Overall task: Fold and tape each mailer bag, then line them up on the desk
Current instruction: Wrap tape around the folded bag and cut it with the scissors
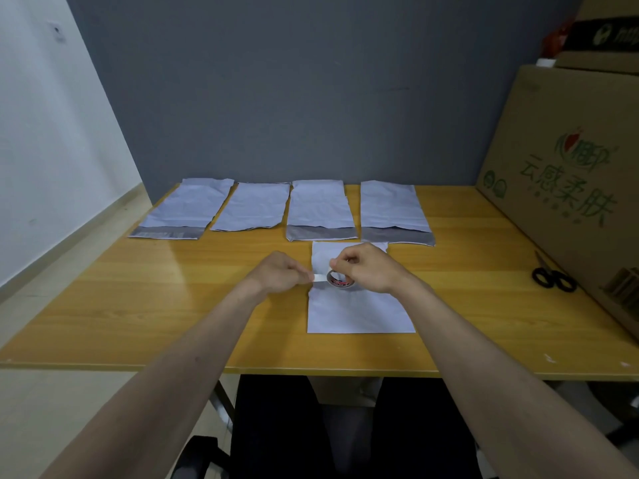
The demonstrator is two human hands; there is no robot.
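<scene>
Right hand (363, 271) gripping tape roll (340, 280) over mailer bag (359, 312), left hand (281, 274) pinching its strip (320, 278)

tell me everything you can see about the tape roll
The tape roll is a small ring with a pale outer face and a core liner printed in red and dark marks, too small to read. It is held tilted over the white mailer bag in the near middle of the desk. The right hand grips it from above, fingers curled round it, while the left hand pinches a short strip pulled out leftward from it, still attached.
</scene>
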